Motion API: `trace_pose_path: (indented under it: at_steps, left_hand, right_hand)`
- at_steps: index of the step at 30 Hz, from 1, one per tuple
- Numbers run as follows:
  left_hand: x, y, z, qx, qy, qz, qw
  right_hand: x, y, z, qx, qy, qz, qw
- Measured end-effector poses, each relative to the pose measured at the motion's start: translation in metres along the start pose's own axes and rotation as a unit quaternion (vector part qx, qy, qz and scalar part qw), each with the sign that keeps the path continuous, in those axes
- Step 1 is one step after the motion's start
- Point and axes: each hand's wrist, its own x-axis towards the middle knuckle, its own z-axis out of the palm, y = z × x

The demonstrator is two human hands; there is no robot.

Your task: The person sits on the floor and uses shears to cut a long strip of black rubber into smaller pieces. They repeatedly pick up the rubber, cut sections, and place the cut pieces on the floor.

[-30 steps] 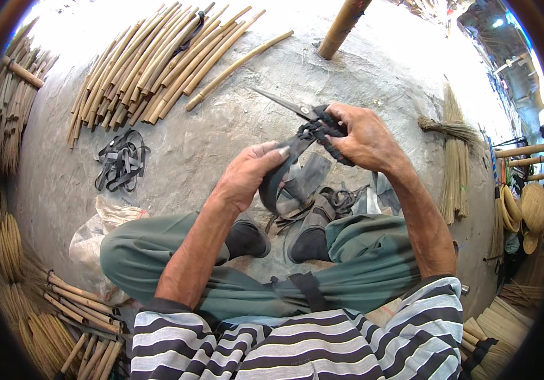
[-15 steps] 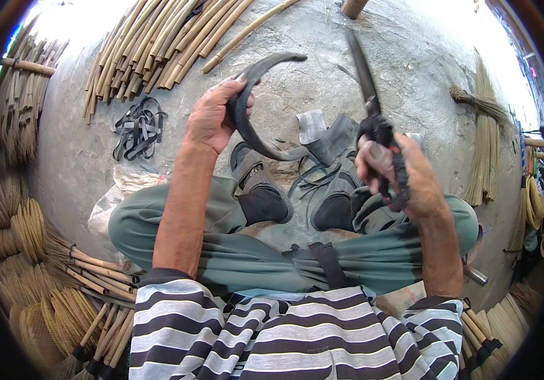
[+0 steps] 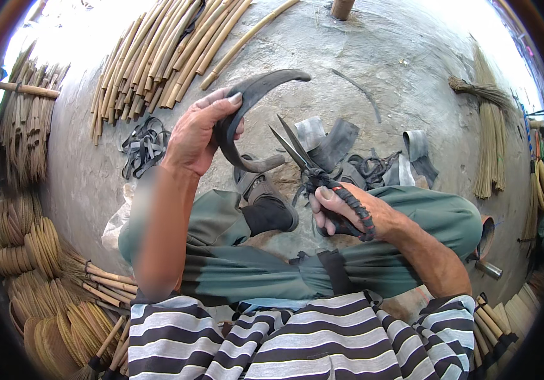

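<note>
My left hand (image 3: 189, 134) grips a curved black rubber strip (image 3: 226, 139) at its middle, thumb on top. The strip arcs in a C above my left sandal, its two ends bending to the right. Around the handles of large scissors (image 3: 315, 176), bound with dark wrapping, my right hand (image 3: 354, 206) is closed. The dark blades stand a little apart and point up and left, their tips short of the strip. Just beyond the scissors, a pale rubber piece (image 3: 310, 133) and a dark rubber piece (image 3: 337, 144) lie near my right foot.
Bamboo poles (image 3: 158, 57) lie at the far left, above a tangle of rubber strips (image 3: 144, 147). Rubber offcuts (image 3: 418, 153) rest by my right knee. Brooms (image 3: 492, 145) stand at right; more broom heads (image 3: 47, 247) are stacked at left. A metal tube (image 3: 488, 270) lies right.
My right hand has moved left and lower, swinging the scissors from pointing away to pointing at the strip, blades now apart. My left hand has shifted slightly left with the rubber strip.
</note>
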Motion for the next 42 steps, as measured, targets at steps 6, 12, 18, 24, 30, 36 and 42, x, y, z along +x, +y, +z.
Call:
trace_pose_path:
  at_steps: [6,12,18,24,30,36,42]
  left_hand:
    - [-0.020,-0.009,0.013,0.036,-0.071,-0.061,0.995]
    - [-0.027,-0.030,0.020,0.041,-0.088,-0.109,0.989]
    - [-0.023,-0.037,0.019,0.032,-0.086,-0.101,0.991]
    - [-0.018,-0.043,0.014,0.038,-0.079,-0.103,0.991]
    - [-0.017,-0.044,0.014,0.037,-0.077,-0.113,0.990]
    - [-0.020,-0.036,0.016,0.061,-0.085,-0.122,0.987]
    - [-0.019,-0.041,0.014,0.092,-0.108,-0.137,0.980]
  right_hand:
    - [-0.002,-0.001,-0.003,0.000,0.033,-0.011,0.999]
    - [0.006,0.009,0.003,0.014,0.020,-0.020,0.999]
    - [0.006,0.009,0.008,-0.073,0.084,0.003,0.994]
    - [0.006,0.007,0.005,-0.102,0.089,-0.016,0.991]
    - [0.003,0.002,0.005,-0.104,0.092,0.032,0.990]
    - [0.012,0.014,0.007,-0.148,0.072,-0.001,0.986]
    - [0.011,0.020,0.013,-0.126,0.077,-0.021,0.989]
